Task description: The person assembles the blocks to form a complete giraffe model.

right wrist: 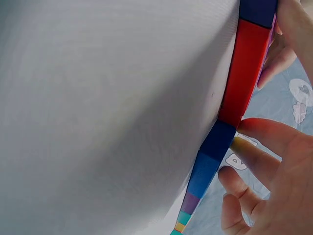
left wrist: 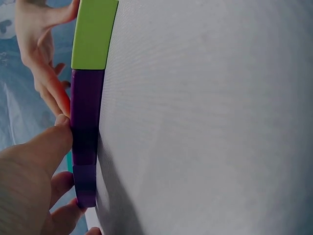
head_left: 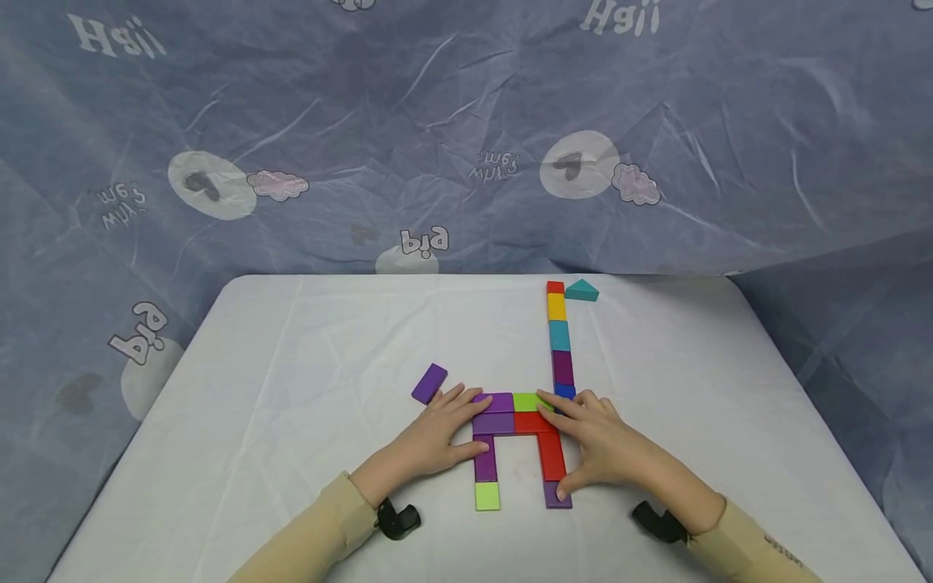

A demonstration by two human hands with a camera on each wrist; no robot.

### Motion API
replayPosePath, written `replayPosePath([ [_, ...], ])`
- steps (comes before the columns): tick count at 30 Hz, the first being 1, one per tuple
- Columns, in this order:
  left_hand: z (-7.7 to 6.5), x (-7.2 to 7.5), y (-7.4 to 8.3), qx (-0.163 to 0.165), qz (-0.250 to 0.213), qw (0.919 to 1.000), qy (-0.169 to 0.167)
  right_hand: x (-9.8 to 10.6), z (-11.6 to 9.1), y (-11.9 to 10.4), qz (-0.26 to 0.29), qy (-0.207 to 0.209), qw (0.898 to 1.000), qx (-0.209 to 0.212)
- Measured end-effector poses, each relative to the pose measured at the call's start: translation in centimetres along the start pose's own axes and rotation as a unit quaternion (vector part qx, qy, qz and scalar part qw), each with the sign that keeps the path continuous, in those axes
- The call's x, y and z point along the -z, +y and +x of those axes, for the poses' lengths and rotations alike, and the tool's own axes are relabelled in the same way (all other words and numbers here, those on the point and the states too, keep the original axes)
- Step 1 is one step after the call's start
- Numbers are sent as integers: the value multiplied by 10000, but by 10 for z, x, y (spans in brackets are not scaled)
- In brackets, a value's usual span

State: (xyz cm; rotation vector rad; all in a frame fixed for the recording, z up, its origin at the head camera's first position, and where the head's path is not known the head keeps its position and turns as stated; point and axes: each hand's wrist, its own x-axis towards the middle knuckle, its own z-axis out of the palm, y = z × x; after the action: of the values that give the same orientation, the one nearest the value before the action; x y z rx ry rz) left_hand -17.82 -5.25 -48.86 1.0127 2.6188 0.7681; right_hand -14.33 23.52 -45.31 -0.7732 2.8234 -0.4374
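Flat colored blocks lie edge to edge on the white table, forming a body with two legs and a tall column. My left hand (head_left: pixel 432 435) rests along the left side, its fingertips at the upper purple block (head_left: pixel 499 402) and thumb on the purple leg block (head_left: pixel 484 464). My right hand (head_left: pixel 608 445) spans the right side: fingers touch the green block (head_left: pixel 525 402), thumb on the purple foot block (head_left: pixel 551 496). Between these are a red leg block (head_left: pixel 551 457) and a red body block (head_left: pixel 526 422). In the right wrist view, fingertips meet the blue blocks (right wrist: pixel 217 139).
Above the right hand runs the column with dark purple (head_left: pixel 563 368), teal (head_left: pixel 559 335), yellow (head_left: pixel 556 307) and red (head_left: pixel 555 287) blocks. A teal triangle (head_left: pixel 582 291) sits beside its top. A loose purple block (head_left: pixel 429 383) lies beyond the left fingers. Patterned cloth (head_left: pixel 466 121) hangs behind.
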Motion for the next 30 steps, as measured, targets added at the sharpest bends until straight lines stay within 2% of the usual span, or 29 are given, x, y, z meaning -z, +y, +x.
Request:
replayPosePath([
  [21, 0, 4, 3, -50, 172, 9998, -6, 2, -1, 0, 16, -73, 9998, -184],
  [24, 0, 2, 1, -64, 204, 9998, -4, 1, -1, 1, 21, 68, 9997, -243],
  [30, -1, 1, 0, -64, 182, 9998, -21, -2, 0, 8, 166, 648, 9974, -278],
])
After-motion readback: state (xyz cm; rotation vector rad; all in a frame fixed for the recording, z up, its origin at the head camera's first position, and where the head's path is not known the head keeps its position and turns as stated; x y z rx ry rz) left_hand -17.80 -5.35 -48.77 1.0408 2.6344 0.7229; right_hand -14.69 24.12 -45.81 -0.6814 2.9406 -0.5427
